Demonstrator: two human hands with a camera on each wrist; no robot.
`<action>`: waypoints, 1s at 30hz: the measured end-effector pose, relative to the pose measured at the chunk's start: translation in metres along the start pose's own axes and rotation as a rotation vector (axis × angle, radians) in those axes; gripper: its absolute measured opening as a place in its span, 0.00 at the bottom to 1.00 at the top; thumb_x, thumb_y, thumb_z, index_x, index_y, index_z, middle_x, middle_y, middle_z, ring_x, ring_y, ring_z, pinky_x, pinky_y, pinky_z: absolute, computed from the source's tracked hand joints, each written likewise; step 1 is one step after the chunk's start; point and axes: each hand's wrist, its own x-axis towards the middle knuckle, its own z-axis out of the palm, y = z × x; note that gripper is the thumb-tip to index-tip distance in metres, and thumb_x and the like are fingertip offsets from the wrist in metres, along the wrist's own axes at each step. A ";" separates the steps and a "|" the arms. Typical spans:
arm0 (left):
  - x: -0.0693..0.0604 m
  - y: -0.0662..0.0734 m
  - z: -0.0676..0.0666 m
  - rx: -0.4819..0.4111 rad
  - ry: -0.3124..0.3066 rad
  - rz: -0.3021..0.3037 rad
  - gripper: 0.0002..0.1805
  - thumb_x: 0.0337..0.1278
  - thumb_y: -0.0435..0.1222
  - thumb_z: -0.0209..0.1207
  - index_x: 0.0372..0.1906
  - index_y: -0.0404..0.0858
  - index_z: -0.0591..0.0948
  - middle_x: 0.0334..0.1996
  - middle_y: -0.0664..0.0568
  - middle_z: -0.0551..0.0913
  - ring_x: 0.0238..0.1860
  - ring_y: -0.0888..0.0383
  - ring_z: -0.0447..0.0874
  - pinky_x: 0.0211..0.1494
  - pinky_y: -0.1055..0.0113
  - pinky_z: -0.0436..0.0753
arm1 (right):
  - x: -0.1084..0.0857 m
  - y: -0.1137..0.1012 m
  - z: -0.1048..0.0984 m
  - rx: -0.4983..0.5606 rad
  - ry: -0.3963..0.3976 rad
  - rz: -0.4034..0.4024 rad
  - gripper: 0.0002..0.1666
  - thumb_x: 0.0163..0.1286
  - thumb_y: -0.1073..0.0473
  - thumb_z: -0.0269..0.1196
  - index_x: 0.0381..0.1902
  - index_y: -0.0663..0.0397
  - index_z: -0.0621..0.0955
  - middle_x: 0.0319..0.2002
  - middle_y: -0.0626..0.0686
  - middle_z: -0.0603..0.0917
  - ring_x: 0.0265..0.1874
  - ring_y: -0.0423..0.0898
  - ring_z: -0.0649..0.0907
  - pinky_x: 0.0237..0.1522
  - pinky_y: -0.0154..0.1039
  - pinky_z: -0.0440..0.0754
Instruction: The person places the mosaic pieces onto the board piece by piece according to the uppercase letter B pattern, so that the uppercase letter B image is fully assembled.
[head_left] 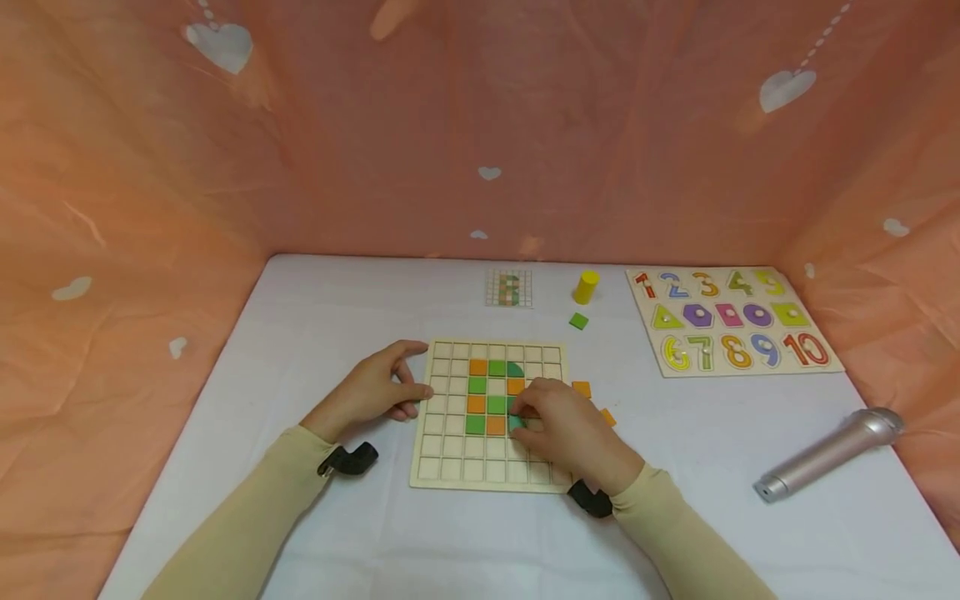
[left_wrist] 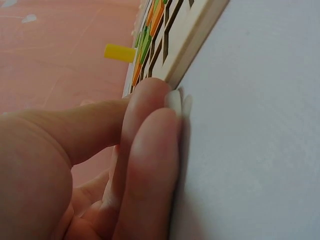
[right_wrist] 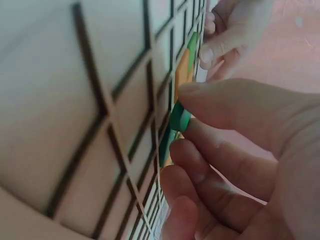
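Note:
A wooden grid board (head_left: 442, 469) lies flat on the white table, with orange, green and dark green tiles in its middle cells. My left hand (head_left: 367, 387) rests against the board's left edge, thumb and index finger touching it; in the left wrist view fingertips (left_wrist: 152, 145) press by the wooden rim. Over the right part of the pattern, my right hand (head_left: 566, 429) pinches a dark green rounded tile (right_wrist: 180, 117) between thumb and fingers. That tile sits at the grid beside an orange tile (head_left: 496, 425); whether it is fully seated I cannot tell.
Behind the board lie a small pattern card (head_left: 491, 287), a yellow cylinder (head_left: 587, 287) and a green tile (head_left: 578, 321). Loose orange tiles (head_left: 581, 389) lie right of the board. Farther right are a number puzzle (head_left: 720, 333) and a silver microphone (head_left: 821, 458).

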 end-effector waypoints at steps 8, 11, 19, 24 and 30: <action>-0.001 0.001 0.000 0.000 0.000 -0.006 0.44 0.67 0.37 0.74 0.83 0.47 0.65 0.40 0.44 0.80 0.30 0.56 0.91 0.34 0.64 0.91 | 0.000 -0.001 0.004 -0.024 0.001 -0.013 0.07 0.64 0.58 0.78 0.38 0.48 0.90 0.36 0.42 0.84 0.40 0.40 0.81 0.46 0.39 0.85; -0.001 0.001 0.000 0.000 0.004 -0.005 0.44 0.66 0.37 0.74 0.83 0.47 0.65 0.40 0.43 0.81 0.30 0.56 0.91 0.33 0.64 0.91 | 0.000 -0.002 0.004 -0.029 -0.002 -0.007 0.07 0.64 0.57 0.78 0.39 0.48 0.90 0.36 0.42 0.84 0.40 0.40 0.81 0.46 0.39 0.85; 0.001 0.001 0.000 -0.001 0.003 -0.013 0.44 0.66 0.37 0.75 0.82 0.47 0.66 0.40 0.43 0.80 0.30 0.55 0.91 0.33 0.64 0.91 | -0.001 -0.003 0.002 -0.028 -0.001 -0.003 0.08 0.64 0.56 0.78 0.40 0.49 0.91 0.36 0.43 0.85 0.41 0.40 0.82 0.47 0.39 0.86; 0.001 0.002 0.000 0.001 0.003 -0.018 0.44 0.66 0.37 0.74 0.82 0.47 0.65 0.41 0.43 0.80 0.30 0.55 0.91 0.34 0.64 0.91 | -0.001 -0.002 0.000 -0.037 0.001 0.012 0.08 0.64 0.56 0.79 0.38 0.49 0.91 0.35 0.43 0.85 0.39 0.40 0.81 0.45 0.39 0.86; 0.002 0.000 0.001 0.008 0.010 -0.021 0.44 0.66 0.36 0.75 0.82 0.49 0.66 0.41 0.43 0.80 0.30 0.54 0.92 0.34 0.63 0.92 | -0.001 -0.002 0.000 -0.039 -0.010 0.011 0.06 0.63 0.58 0.78 0.36 0.51 0.91 0.35 0.44 0.85 0.39 0.41 0.82 0.44 0.39 0.86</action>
